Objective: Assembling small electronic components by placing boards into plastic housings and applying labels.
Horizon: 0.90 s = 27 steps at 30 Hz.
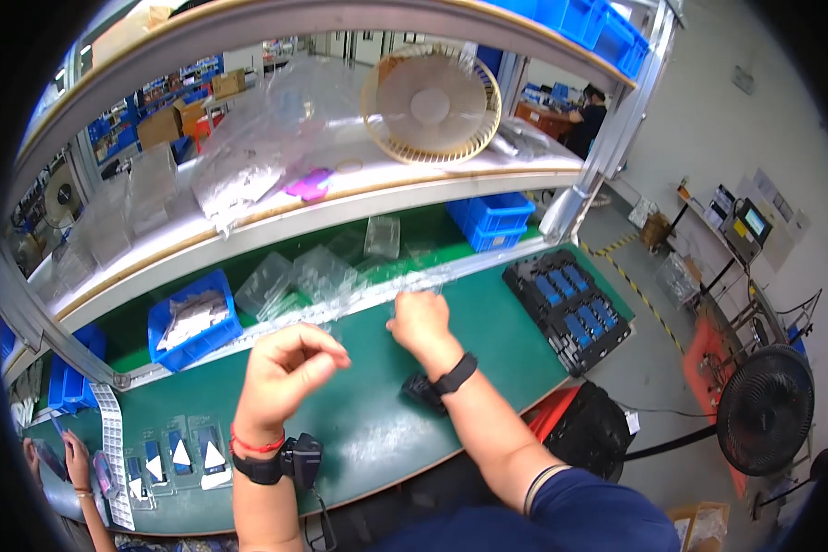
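My left hand (285,370) hangs over the green bench top (359,414), fingers loosely bent and the thumb a little apart from them. Nothing shows in it. Farther forward and to the right, my right hand (421,324) is closed with its knuckles up, beside the metal rail at the back of the bench. Clear plastic pieces (414,280) lie right by its knuckles; whether its fingers grip one is hidden. Behind the rail lie several clear plastic trays (325,272). Each wrist wears a black strap, the left with a dark box-shaped device (302,460).
A blue bin (234,324) with pale pieces stands left; stacked blue bins (492,221) stand back right. A black tray (607,345) holds blue parts at the right. Packaged dark items (182,453) lie left, near another person's hands (78,465). A shelf (340,207) spans above.
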### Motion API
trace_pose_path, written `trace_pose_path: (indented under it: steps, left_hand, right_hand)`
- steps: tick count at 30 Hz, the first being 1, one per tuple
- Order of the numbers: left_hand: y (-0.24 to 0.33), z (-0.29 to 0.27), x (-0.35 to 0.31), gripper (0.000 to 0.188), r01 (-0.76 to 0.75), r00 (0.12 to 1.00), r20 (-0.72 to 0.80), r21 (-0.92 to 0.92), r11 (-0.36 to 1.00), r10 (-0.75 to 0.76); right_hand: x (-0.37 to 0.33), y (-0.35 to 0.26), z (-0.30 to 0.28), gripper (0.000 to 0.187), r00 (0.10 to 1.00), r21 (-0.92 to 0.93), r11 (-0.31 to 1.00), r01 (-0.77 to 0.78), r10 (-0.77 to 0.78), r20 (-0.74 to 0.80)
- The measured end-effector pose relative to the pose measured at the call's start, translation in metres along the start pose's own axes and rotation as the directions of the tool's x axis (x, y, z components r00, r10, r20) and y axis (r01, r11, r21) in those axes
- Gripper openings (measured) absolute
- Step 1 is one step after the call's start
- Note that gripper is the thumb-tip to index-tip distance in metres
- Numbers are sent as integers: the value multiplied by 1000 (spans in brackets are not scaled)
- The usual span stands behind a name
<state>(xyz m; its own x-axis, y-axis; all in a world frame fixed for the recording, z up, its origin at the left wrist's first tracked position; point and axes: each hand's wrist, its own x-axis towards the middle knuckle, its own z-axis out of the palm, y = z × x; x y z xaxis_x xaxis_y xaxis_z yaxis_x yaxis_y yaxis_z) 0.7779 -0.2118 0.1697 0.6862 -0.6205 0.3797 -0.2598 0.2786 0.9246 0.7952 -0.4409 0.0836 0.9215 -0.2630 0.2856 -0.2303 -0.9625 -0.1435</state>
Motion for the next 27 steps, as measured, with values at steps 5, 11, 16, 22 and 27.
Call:
trace_pose_path:
  steps: [5,11,16,22,27]
  left_hand:
    - [-88,-35,-31,9,329,931,-148,-45,943,-333]
    - [-112,-10,-26,11,449,871,-167,-107,887,-461]
    - [-115,-12,-27,17,486,839,-194,-152,860,-509]
    - [-104,-6,-23,49,420,813,-169,-492,763,-557]
    - [-107,-12,-23,55,136,847,-347,-591,795,-403]
  right_hand:
    - [-10,-7,23,13,998,46,998,53,-54,23]
    - [-7,7,14,8,995,165,982,86,-94,38]
    - [-10,1,-19,9,995,728,685,32,-94,45]
    - [-20,-20,-9,9,927,974,-176,-146,-368,72]
    - [-30,-32,4,12,761,936,-213,-280,-644,81]
